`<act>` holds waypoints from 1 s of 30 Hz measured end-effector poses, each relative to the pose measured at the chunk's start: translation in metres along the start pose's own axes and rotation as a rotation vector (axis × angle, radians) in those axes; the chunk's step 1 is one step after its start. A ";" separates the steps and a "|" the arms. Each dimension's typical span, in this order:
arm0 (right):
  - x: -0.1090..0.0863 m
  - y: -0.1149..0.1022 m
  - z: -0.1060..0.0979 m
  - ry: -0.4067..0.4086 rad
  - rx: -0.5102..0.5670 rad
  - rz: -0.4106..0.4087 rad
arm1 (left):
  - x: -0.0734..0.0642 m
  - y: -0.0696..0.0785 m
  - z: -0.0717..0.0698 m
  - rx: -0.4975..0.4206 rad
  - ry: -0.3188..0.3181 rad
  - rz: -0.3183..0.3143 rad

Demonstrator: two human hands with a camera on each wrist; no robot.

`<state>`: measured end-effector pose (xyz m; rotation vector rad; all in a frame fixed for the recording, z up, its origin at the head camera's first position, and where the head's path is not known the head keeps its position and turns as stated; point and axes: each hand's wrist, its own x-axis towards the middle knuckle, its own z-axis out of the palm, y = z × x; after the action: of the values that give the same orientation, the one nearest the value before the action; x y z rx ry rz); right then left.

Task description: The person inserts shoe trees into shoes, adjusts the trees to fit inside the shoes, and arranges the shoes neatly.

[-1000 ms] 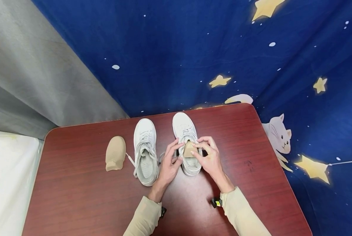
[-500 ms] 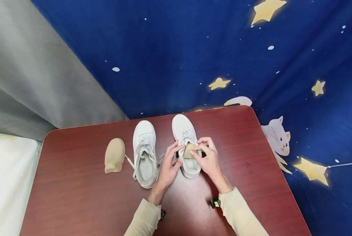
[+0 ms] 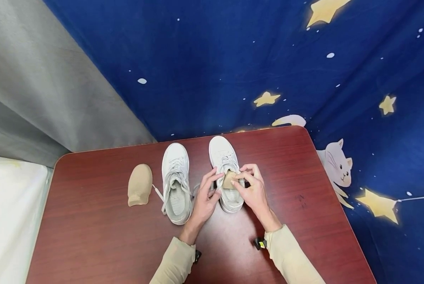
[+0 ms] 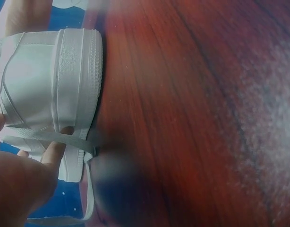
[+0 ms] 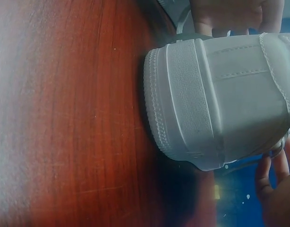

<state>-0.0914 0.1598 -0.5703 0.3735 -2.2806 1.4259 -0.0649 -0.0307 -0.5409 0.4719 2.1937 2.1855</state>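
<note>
Two white lace-up sneakers stand side by side on the table, toes pointing away. In the right-hand sneaker [image 3: 222,150], a beige shoe insert [image 3: 228,180] sticks out of the opening, its front part hidden inside. My right hand [image 3: 253,191] pinches the insert's near edge between thumb and fingers. At that sneaker's left side, my left hand [image 3: 205,197] holds the collar. The left wrist view shows a finger [image 4: 55,150] against the sneaker's side, under a loose lace [image 4: 60,135]. A matching insert [image 3: 139,185], rounded at the far end, lies left of the other sneaker [image 3: 175,157].
The reddish-brown table [image 3: 91,236] has a rounded far edge meeting a blue star-patterned curtain [image 3: 212,59]. A grey curtain [image 3: 55,79] hangs at the left. The left sneaker's lace [image 3: 158,192] trails on the table toward the loose insert.
The view shifts slightly. My right fingers shift a little on the insert's edge, while my left hand stays at the sneaker's side.
</note>
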 end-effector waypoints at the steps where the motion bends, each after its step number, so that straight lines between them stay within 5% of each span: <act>1: 0.000 0.000 0.000 0.002 0.000 0.004 | 0.000 0.000 0.000 0.000 -0.002 -0.004; 10: 0.002 0.000 0.002 0.018 -0.014 -0.012 | 0.001 0.002 0.000 -0.009 -0.007 -0.029; 30: 0.005 -0.003 0.003 0.024 -0.072 -0.020 | -0.001 -0.001 0.002 -0.001 0.005 0.018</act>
<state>-0.0950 0.1555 -0.5672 0.3539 -2.2956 1.3281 -0.0637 -0.0291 -0.5420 0.4884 2.1995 2.1995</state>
